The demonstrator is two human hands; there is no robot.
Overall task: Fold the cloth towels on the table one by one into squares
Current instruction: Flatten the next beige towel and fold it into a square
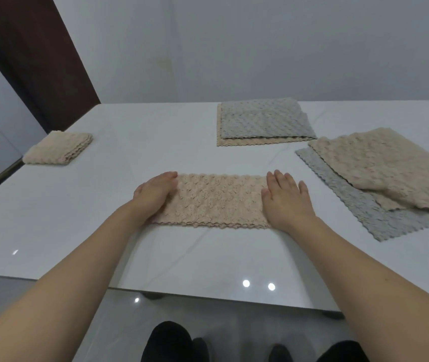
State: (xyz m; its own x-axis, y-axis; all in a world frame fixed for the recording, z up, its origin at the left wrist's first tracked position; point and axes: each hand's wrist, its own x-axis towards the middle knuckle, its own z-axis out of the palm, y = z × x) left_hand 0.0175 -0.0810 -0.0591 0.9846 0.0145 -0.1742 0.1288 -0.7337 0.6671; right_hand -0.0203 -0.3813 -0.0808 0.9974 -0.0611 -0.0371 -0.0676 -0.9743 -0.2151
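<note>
A beige towel (216, 199) lies in front of me on the white table (129, 142), folded into a long strip. My left hand (156, 192) rests flat on its left end, fingers together. My right hand (286, 197) lies flat on its right end with fingers slightly spread. Neither hand grips the cloth. A beige towel folded into a square (58, 148) sits at the far left.
A grey towel on a beige one (263, 121) lies at the back centre. At the right, a rumpled beige towel (380, 165) rests on a grey towel (370, 212). The table's front edge runs near my legs, and a wall stands behind.
</note>
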